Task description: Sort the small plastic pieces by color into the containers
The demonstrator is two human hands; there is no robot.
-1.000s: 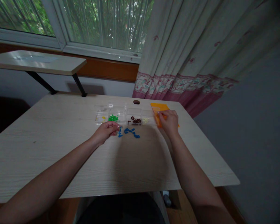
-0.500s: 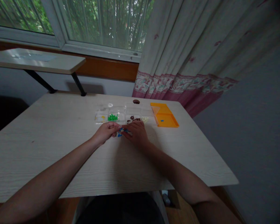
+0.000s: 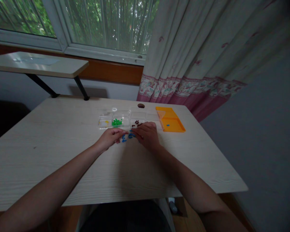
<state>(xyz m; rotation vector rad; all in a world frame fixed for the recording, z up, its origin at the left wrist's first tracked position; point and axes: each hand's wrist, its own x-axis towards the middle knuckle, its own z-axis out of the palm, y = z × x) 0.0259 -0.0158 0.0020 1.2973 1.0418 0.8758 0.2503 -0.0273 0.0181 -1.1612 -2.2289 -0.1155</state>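
Small blue beads (image 3: 127, 137) lie loose on the light wooden table (image 3: 62, 151), between my two hands. My left hand (image 3: 110, 138) rests just left of them with its fingers curled and pinched together near the beads. My right hand (image 3: 147, 135) lies over the right part of the pile, fingers bent down onto the beads; what the fingertips hold is too small to make out. Behind the hands sits a clear compartment box (image 3: 125, 120) with green beads (image 3: 116, 122), dark brown beads (image 3: 136, 122) and a yellow bit. An orange tray (image 3: 170, 120) to the right holds one blue bead (image 3: 168, 125).
A round cable hole (image 3: 141, 105) is in the table behind the box. A second, raised tabletop (image 3: 38, 64) stands at the back left under the window. A patterned curtain (image 3: 195, 64) hangs at the right. The table's right edge drops off near a grey wall.
My right hand came back from the orange tray, leaving one blue bead in it, and now rests on the blue bead pile. My left hand has hardly moved.
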